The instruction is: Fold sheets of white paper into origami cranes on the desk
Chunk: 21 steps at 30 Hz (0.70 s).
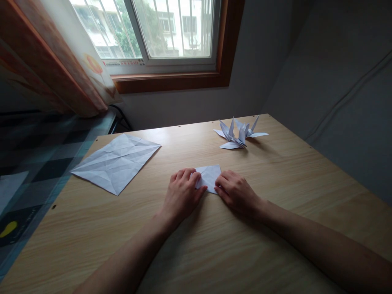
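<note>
A small folded piece of white paper (210, 175) lies on the wooden table (196, 245) in front of me. My left hand (183, 194) has its fingers curled and pressed on the paper's left edge. My right hand (235, 192) has its fingers curled on the paper's right edge. Both hands pinch or press the same piece. The lower part of the paper is hidden under my fingers.
A creased, unfolded white square sheet (115, 162) lies at the left of the table. Folded white paper cranes (239, 134) stand at the far right. A window (159, 32) and a curtain (61, 61) are behind; a checkered surface (36, 163) lies left of the table.
</note>
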Each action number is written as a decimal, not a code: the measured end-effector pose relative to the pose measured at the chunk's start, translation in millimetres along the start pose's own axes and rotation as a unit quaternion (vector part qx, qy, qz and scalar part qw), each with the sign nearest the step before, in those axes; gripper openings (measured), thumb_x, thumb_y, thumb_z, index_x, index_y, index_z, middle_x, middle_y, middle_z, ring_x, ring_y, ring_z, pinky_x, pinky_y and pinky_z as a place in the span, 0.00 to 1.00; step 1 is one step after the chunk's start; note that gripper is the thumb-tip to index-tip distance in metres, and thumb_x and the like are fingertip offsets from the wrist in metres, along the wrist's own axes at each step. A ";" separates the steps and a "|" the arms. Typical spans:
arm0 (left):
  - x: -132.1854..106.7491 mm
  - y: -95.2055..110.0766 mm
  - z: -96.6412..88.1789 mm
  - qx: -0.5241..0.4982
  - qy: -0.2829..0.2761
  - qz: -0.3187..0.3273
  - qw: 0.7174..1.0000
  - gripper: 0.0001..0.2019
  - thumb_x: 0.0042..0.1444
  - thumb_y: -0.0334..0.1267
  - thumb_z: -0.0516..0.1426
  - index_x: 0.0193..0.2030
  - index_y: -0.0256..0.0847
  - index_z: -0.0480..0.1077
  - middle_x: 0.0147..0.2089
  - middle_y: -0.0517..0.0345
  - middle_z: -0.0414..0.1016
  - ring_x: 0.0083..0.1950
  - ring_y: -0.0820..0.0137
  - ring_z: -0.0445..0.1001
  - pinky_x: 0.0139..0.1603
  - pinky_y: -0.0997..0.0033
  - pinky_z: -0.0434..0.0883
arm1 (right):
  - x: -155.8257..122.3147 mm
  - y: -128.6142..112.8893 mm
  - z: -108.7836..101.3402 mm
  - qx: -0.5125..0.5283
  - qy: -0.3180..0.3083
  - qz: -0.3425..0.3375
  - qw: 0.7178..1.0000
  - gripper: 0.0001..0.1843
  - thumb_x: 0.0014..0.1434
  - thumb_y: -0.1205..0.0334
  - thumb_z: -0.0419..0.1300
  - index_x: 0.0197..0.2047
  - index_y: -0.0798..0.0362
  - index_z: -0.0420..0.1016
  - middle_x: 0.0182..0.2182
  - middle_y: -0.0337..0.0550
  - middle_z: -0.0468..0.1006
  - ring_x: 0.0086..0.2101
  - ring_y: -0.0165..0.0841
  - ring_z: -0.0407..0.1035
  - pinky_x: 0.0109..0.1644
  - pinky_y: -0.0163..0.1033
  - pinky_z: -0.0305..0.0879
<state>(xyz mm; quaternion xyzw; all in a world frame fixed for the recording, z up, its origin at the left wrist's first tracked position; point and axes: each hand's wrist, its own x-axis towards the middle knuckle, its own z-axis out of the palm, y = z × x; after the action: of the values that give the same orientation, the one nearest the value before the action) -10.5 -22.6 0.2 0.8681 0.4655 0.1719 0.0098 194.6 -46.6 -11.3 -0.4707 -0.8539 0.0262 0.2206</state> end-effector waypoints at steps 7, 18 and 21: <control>0.4 1.1 -2.3 -0.002 -0.009 -0.005 1.000 0.11 0.60 0.43 0.58 0.46 0.40 0.70 0.53 0.49 0.73 0.53 0.56 0.68 0.54 0.53 0.65 | -0.5 1.3 0.3 0.016 0.001 0.010 1.000 0.06 0.64 0.66 0.54 0.35 0.53 0.70 0.34 0.46 0.73 0.39 0.37 0.65 0.43 0.40 0.61; 0.4 1.1 -2.0 -0.003 -0.001 -0.006 1.000 0.11 0.59 0.42 0.58 0.46 0.41 0.70 0.53 0.49 0.73 0.53 0.57 0.69 0.54 0.54 0.65 | -0.1 1.3 -1.1 0.029 -0.004 0.009 1.000 0.06 0.63 0.67 0.54 0.35 0.53 0.70 0.35 0.46 0.73 0.39 0.37 0.65 0.44 0.40 0.61; -0.2 -0.5 0.6 -0.001 0.010 -0.011 1.000 0.11 0.59 0.43 0.59 0.46 0.41 0.71 0.52 0.49 0.73 0.52 0.58 0.69 0.54 0.55 0.65 | -0.4 1.8 -1.6 0.046 -0.011 -0.005 0.999 0.05 0.63 0.66 0.55 0.35 0.53 0.71 0.34 0.45 0.73 0.38 0.37 0.65 0.44 0.40 0.61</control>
<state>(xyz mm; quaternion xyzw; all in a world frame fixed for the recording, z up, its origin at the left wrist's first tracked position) -10.9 -22.5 -0.5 0.8612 0.4748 0.1811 0.0079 196.8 -46.2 -10.5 -0.4558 -0.8562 0.0695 0.2332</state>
